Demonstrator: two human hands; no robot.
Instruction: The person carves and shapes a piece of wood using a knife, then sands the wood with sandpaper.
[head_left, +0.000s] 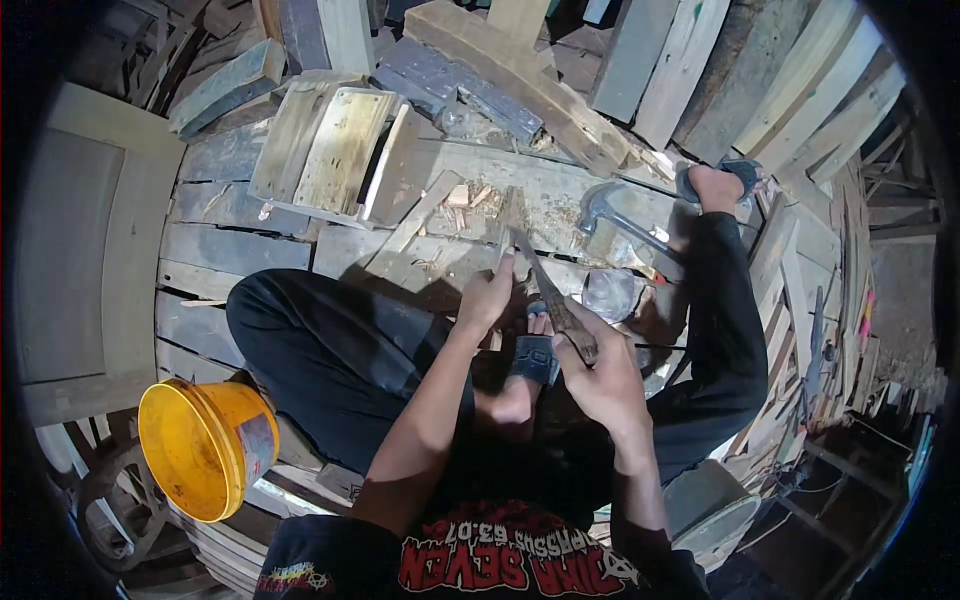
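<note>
My right hand (608,385) is wrapped round the handle of a long knife (546,283), whose dark blade slants up and left. My left hand (487,300) pinches a thin light strip of wood (507,242), with its far end beside the blade tip. Both hands are over the space between my bent legs, above the plank floor (400,262). Wood chips (470,197) and shavings lie just beyond them. A claw hammer (632,228) lies to the right of the chips. Close to the knife, a clear plastic container (612,293) sits by my right leg.
A small wooden stool or box (335,150) is at the far left of the chips. Thick beams (520,85) and leaning boards (690,70) line the back. A yellow bucket (205,450) stands tilted in view at my left. Narrow gaps run between the planks.
</note>
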